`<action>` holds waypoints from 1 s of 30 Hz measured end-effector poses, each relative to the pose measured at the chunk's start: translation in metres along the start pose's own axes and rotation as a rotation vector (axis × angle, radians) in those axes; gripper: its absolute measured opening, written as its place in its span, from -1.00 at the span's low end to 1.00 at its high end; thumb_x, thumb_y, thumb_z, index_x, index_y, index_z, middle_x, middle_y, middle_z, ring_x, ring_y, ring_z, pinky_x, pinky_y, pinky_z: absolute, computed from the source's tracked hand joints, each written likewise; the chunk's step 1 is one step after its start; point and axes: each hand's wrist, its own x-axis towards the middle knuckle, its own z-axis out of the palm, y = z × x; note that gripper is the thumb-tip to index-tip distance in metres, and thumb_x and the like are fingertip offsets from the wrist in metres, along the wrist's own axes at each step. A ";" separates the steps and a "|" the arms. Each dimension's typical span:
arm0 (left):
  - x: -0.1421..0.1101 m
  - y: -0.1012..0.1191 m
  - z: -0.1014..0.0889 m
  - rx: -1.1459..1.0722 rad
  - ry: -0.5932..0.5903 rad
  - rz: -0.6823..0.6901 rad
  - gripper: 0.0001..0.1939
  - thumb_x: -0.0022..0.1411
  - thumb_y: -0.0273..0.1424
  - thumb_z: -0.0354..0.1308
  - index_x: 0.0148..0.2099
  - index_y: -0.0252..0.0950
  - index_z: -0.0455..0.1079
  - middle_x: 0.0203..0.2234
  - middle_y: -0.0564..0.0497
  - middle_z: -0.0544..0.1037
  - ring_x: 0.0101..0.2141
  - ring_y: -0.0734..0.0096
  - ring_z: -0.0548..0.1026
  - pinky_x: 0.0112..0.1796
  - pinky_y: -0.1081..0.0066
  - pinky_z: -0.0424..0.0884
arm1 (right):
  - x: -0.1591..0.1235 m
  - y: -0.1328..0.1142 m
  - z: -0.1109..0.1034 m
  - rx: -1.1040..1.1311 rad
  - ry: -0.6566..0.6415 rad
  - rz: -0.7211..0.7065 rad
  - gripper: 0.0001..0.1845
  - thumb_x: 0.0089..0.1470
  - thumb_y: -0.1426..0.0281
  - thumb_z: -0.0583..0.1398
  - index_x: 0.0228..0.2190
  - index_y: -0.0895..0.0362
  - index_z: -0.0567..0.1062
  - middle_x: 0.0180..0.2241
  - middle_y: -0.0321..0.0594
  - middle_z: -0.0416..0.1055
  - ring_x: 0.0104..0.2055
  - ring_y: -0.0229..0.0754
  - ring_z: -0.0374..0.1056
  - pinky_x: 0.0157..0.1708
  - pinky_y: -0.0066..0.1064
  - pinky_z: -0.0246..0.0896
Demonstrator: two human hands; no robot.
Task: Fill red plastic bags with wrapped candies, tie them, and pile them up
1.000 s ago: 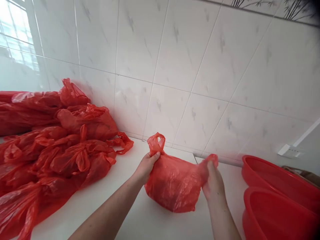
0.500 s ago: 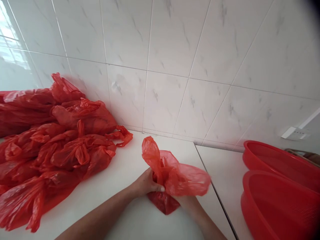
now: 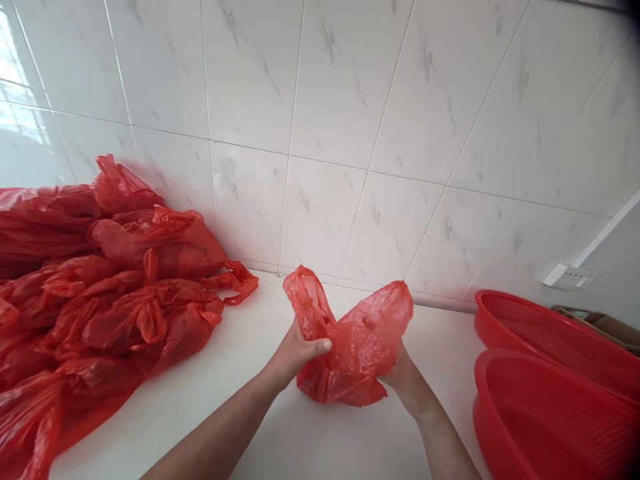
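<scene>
A red, translucent plastic bag is held up over the white table in front of me. Two raised flaps, which look like its handles, point up to the left and right. My left hand grips the bag's left side, its thumb lying across the front and the fingers behind the plastic. At the right side, my right hand holds the bag from behind; its fingers are mostly covered by the film. I cannot make out whether anything is inside the bag.
A heap of knotted, filled red plastic bags lies on the left of the white table. On the right stand two red plastic baskets. Behind rises a tiled wall, with a power socket at right.
My hands have moved apart, and the right flap has swung from lying sideways to pointing up. The bag is spread wider, and its bottom has lifted. The view has shifted slightly.
</scene>
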 end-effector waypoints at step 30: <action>0.018 -0.006 0.012 -0.651 0.527 -0.263 -0.76 0.20 -0.39 0.07 -0.50 -0.30 0.17 -0.60 0.08 0.28 -0.54 0.51 0.35 -0.46 0.48 0.36 | 0.021 0.016 0.009 -0.047 -0.075 0.235 -0.48 -0.24 0.34 0.39 -0.15 0.03 0.45 -0.23 -0.23 0.51 -0.17 -0.05 0.40 -0.12 -0.18 0.27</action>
